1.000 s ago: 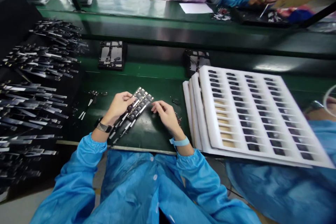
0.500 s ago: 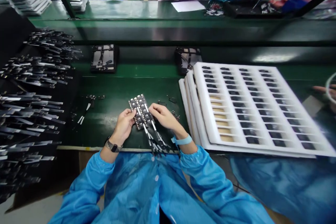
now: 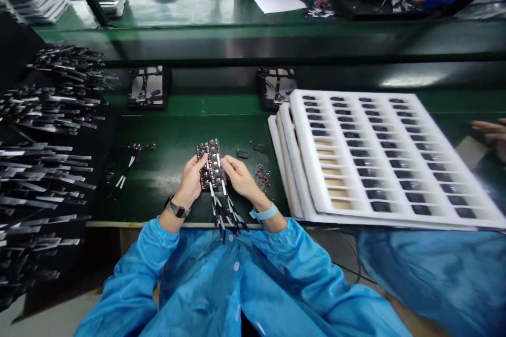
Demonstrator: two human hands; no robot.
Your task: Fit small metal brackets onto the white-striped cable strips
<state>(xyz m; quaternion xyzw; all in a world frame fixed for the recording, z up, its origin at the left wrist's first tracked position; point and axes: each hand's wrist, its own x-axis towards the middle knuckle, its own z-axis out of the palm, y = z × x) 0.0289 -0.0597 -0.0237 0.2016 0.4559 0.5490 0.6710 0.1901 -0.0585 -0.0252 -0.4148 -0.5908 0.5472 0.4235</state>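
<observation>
Green workbench [image 3: 169,129]: loose bits [image 3: 262,175] lie between circuit panel [image 3: 212,167] and white trays [image 3: 316,168].

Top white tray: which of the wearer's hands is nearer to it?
Right. The right hand is on the right side of the board, left of the tray across a gap; the left hand is farther left, on the board's other side.

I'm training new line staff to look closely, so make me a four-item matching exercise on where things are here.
1. board panel
2. wristwatch
3. light-blue band
4. top white foam tray

A. around the right wrist
B. right of both hands
C. between left hand and right hand
D. around the left wrist

Pairs: 1-C, 2-D, 3-A, 4-B
</observation>
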